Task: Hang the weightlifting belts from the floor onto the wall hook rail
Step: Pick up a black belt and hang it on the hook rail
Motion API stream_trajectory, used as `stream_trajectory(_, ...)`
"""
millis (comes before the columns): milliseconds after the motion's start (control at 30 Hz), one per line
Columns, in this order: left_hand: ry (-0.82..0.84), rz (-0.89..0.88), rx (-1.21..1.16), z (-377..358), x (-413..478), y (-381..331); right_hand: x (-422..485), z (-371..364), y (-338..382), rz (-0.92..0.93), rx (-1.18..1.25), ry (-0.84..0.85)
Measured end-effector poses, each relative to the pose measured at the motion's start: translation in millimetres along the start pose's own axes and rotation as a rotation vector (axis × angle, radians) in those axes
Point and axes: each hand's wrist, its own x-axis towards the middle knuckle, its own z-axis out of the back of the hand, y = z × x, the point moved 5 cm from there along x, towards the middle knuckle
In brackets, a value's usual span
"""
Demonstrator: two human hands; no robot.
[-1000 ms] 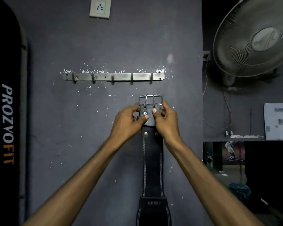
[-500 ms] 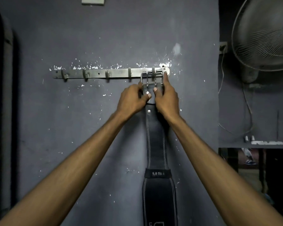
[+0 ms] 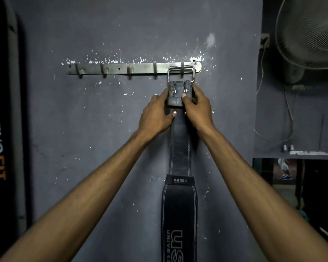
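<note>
Both hands clamped on one black belt [image 3: 179, 148] just under its buckle [image 3: 181, 74]: left hand [image 3: 155, 115] at the left edge, right hand [image 3: 197, 108] at the right. Buckle looped over the rightmost hook [image 3: 182, 69] of the metal rail [image 3: 121, 68] on the grey wall [image 3: 102, 129]. Strap hanging straight down, flat against the wall.

Both arms reach forward, left hand [image 3: 156, 114] and right hand [image 3: 196, 108] pinching closed.

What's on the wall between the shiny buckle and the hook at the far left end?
In the head view, three empty hooks on the hook rail sit between the buckle and the leftmost hook; nothing hangs there.
</note>
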Motion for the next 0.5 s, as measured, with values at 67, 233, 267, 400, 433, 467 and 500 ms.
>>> stream_trajectory(67, 0.016, 0.015, -0.004, 2.8, -15.4, 3.2, -20.9, 3.1, -4.3, -0.026, -0.006, -0.018)
stream_trajectory(233, 0.09, 0.027, -0.024, 5.3, -73.6, 9.5, -93.7, 13.2, -26.4, -0.136, -0.122, -0.039)
stream_trajectory(267, 0.103, 0.019, -0.027, 4.7, -89.5, 10.7, -110.8, 15.5, -31.0, -0.169, -0.128, -0.048)
stream_trajectory(400, 0.184, 0.003, -0.046, -4.9, -166.1, 20.8, -187.6, 23.3, -48.7, -0.243, -0.162, -0.087)
stream_trajectory(433, 0.21, 0.004, -0.056, -9.1, -188.3, 24.4, -208.3, 25.3, -53.7, -0.25, -0.176, -0.096)
stream_trajectory(467, 0.238, 0.006, -0.073, -14.6, -211.6, 28.7, -229.8, 27.6, -58.0, -0.248, -0.193, -0.102)
stream_trajectory(500, 0.268, 0.008, -0.099, -21.4, -236.5, 32.8, -252.0, 30.5, -63.2, -0.238, -0.215, -0.106)
